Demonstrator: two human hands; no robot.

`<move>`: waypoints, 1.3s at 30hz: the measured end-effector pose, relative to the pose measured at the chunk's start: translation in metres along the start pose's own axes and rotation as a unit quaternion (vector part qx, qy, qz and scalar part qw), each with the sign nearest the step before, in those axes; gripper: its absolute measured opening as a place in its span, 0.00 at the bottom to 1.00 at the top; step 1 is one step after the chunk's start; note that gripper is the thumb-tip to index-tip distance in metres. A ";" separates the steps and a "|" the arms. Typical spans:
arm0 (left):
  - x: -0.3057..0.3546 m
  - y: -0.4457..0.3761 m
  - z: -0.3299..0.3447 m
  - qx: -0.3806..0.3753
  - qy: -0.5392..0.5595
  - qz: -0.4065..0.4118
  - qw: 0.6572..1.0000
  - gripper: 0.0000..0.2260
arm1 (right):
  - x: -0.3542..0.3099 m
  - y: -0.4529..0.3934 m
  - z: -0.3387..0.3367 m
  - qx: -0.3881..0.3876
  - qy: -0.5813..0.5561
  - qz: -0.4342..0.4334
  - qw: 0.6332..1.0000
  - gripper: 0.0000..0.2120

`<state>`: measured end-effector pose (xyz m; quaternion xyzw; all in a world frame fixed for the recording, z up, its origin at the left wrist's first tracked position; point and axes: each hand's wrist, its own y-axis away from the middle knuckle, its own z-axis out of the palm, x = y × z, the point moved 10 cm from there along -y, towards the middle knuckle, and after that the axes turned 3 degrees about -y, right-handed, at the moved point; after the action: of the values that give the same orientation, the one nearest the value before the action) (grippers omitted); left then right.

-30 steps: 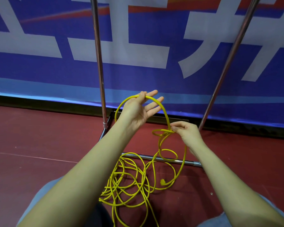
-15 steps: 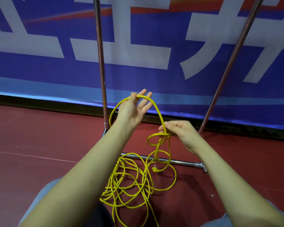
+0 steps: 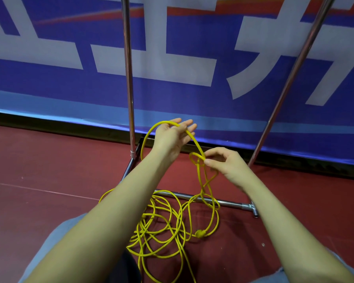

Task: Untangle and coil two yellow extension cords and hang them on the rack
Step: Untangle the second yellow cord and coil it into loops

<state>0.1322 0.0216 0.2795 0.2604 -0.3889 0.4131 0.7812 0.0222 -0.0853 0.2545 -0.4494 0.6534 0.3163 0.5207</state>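
Note:
A yellow extension cord [image 3: 193, 137] arcs over my left hand [image 3: 172, 137], which is raised palm-up with straight fingers, the cord lying across the palm. My right hand [image 3: 227, 166] pinches the same cord at a small twisted loop [image 3: 195, 158] just below and right of the left hand. From there two strands hang down to a tangled yellow heap [image 3: 161, 221] on the red floor between my knees. A yellow plug [image 3: 199, 233] lies at the heap's right edge. I cannot tell the two cords apart in the tangle.
The metal rack stands right behind the cords: a left post [image 3: 128, 78], a slanted right post [image 3: 290, 78] and a low base bar [image 3: 229, 203] crossing the floor. A blue and white banner [image 3: 192, 94] backs it. Red floor [image 3: 39, 170] spreads to the left.
My right hand has shifted left toward the left hand, still pinching the cord. The small loop at its fingertips has tightened, and the plug has swung up and back down to the floor.

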 end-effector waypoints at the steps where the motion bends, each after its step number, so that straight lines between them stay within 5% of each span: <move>1: 0.002 -0.001 -0.003 0.006 -0.009 0.005 1.000 0.10 | -0.002 0.000 -0.003 0.006 0.011 -0.006 1.000 0.07; 12: -0.008 -0.007 -0.024 0.035 -0.112 0.031 0.993 0.03 | -0.020 0.007 -0.020 0.044 -0.141 -0.052 0.988 0.08; 18: -0.029 0.004 0.009 -0.066 -0.039 -0.048 0.996 0.04 | -0.019 0.003 -0.021 0.056 -0.171 -0.054 0.982 0.08; 22: -0.019 0.006 0.015 -0.094 -0.057 -0.008 0.994 0.14 | -0.019 0.002 -0.026 0.081 -0.197 -0.060 0.975 0.07; 33: -0.001 -0.007 -0.033 0.062 -0.075 0.055 0.994 0.08 | -0.016 0.005 -0.017 0.025 -0.013 -0.020 0.999 0.08; 39: 0.006 -0.002 -0.019 0.035 -0.063 0.055 0.996 0.07 | 0.009 0.003 -0.018 0.025 0.001 0.028 0.999 0.11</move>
<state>0.1431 0.0369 0.2736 0.2917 -0.4362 0.4513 0.7218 0.0120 -0.1026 0.2504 -0.4180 0.6744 0.3134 0.5218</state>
